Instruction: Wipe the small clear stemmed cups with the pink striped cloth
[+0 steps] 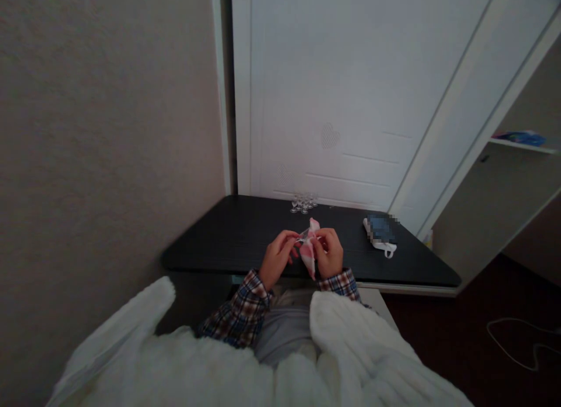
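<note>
Both hands are close together over the near part of the black table. My right hand is closed, its fingers pinching a small pink and white cloth that hangs down between the hands. My left hand is closed at the fingertips on a small clear piece, partly covered by the cloth and fingers. Its exact shape is hard to make out. Toward the back of the table stands a cluster of several small clear stemmed cups.
At the table's right lies a dark blurred-out device on a white item with a loop. White panelled doors rise behind the table, and a wall is at the left. A pale cable lies on the floor at right.
</note>
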Motion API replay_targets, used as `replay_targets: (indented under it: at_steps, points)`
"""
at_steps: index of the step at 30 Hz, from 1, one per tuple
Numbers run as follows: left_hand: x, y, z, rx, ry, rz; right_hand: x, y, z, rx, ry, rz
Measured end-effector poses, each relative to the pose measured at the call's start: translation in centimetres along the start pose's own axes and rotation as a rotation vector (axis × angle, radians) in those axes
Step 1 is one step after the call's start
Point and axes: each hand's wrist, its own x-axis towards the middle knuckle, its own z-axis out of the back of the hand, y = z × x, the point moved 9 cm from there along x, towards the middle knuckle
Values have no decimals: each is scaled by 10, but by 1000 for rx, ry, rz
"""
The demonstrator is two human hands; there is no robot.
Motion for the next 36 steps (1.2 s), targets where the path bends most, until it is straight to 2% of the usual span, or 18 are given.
replay_targets:
  at_steps: [10,22,36]
  points:
    - [2,1,-3,16,20,-40,0,-11,-2,4,-5,-70]
    - [0,5,6,66,-97,-21,-1,-14,-1,-13,-13,-85]
    - [-2,2,6,94,-102,-6,0,-9,2,-12,-36,-94]
